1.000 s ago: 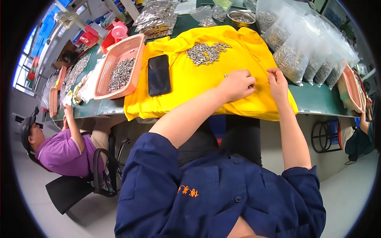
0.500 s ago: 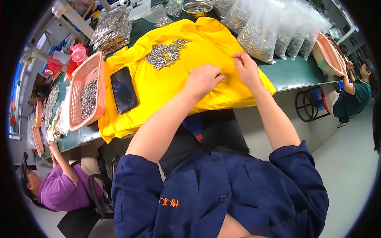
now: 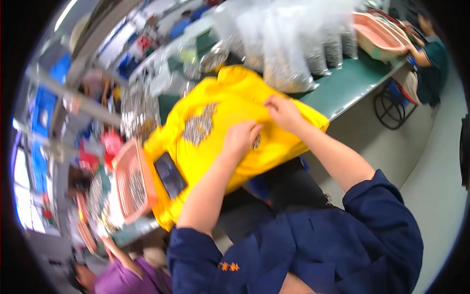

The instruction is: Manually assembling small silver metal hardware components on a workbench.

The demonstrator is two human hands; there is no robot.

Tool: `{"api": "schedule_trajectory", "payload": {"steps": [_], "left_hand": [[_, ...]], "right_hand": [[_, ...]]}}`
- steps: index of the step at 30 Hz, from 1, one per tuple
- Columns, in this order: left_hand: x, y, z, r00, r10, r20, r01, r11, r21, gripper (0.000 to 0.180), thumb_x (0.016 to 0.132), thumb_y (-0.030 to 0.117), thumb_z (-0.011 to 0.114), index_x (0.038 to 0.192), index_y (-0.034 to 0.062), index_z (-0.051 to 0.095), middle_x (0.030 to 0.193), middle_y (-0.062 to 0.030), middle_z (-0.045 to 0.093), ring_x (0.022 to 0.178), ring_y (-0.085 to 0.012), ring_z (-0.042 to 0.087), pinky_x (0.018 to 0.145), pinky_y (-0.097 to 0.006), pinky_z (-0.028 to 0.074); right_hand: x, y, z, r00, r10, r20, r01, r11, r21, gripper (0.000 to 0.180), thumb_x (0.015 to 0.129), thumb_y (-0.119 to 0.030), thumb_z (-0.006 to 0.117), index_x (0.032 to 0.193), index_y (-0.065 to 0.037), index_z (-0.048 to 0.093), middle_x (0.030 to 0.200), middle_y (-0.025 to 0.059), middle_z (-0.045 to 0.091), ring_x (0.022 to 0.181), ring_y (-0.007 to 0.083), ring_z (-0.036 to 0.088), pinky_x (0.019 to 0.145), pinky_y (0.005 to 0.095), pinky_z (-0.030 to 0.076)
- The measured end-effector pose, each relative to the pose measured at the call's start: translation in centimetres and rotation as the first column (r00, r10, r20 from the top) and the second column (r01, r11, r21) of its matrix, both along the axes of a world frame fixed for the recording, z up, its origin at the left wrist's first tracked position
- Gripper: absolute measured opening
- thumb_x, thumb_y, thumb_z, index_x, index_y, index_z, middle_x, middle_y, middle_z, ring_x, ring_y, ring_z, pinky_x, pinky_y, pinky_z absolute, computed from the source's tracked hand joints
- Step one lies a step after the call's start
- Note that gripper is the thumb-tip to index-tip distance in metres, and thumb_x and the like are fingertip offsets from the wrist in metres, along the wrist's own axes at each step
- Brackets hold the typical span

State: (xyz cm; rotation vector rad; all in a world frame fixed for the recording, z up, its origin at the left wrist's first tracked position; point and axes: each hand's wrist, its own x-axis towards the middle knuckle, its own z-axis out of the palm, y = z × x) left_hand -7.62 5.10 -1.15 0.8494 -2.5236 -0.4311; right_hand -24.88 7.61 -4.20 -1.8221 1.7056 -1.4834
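Observation:
A yellow cloth (image 3: 235,103) lies over the green table, with a pile of small silver metal pins (image 3: 199,127) on it. My left hand (image 3: 239,139) rests low over the cloth, right of the pile, with its fingers curled together. Beside its fingertips lies a little cluster of metal pins (image 3: 256,142). Farther right, my right hand (image 3: 284,113) hovers over the cloth with thumb and forefinger pinched together. Blur and small size hide what either hand holds, if anything. A black phone (image 3: 169,175) lies at the cloth's left side.
Left of the phone stands a pink basket (image 3: 120,183) of metal pins. Clear bags of metal parts (image 3: 289,59) line the far side of the green table (image 3: 333,90). A second pink basket (image 3: 374,36) is at right. One person sits at each side.
My view has tilted and swung, so the table appears lower and blurred. Both hands stay over the cloth, still closed. The small pin cluster beside my left hand shows more now.

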Motion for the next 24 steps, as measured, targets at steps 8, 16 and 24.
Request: {"api": "schedule_trajectory", "payload": {"steps": [8, 16, 24], "left_hand": [[-0.6, -0.1, 1.1, 0.999, -0.005, 0.054, -0.002, 0.993, 0.120, 0.019, 0.077, 0.019, 0.056, 0.080, 0.0010, 0.060, 0.074, -0.0151, 0.060, 0.069, -0.0276, 0.058, 0.063, -0.031, 0.045], [-0.6, -0.6, 1.7, 0.999, -0.010, 0.045, 0.001, 0.981, 0.195, 0.020, 0.077, 0.020, 0.055, 0.080, 0.0012, 0.061, 0.075, -0.0152, 0.060, 0.070, -0.0277, 0.058, 0.063, -0.032, 0.045], [-2.0, -0.6, 3.5, 0.996, 0.086, -0.007, -0.078, 0.934, 0.350, 0.023, 0.079, 0.021, 0.053, 0.080, -0.0009, 0.061, 0.068, -0.0141, 0.060, 0.062, -0.0226, 0.058, 0.059, -0.030, 0.044]], "right_hand": [[-0.1, 1.3, 1.1, 0.995, 0.034, 0.096, -0.032, 0.999, -0.022, 0.013, 0.075, -0.009, 0.048, 0.083, -0.001, 0.055, 0.075, 0.0159, 0.058, 0.071, 0.0298, 0.057, 0.063, 0.0342, 0.045], [0.5, 0.4, 0.9, 0.994, 0.050, 0.102, -0.048, 0.999, -0.025, 0.014, 0.075, -0.009, 0.047, 0.083, -0.001, 0.055, 0.076, 0.0162, 0.059, 0.073, 0.0316, 0.056, 0.065, 0.0365, 0.044], [-0.3, 1.6, 1.3, 0.993, 0.047, 0.107, -0.049, 0.999, 0.011, 0.014, 0.075, -0.009, 0.047, 0.083, -0.001, 0.055, 0.077, 0.0156, 0.059, 0.074, 0.0291, 0.057, 0.065, 0.0337, 0.045]]}}
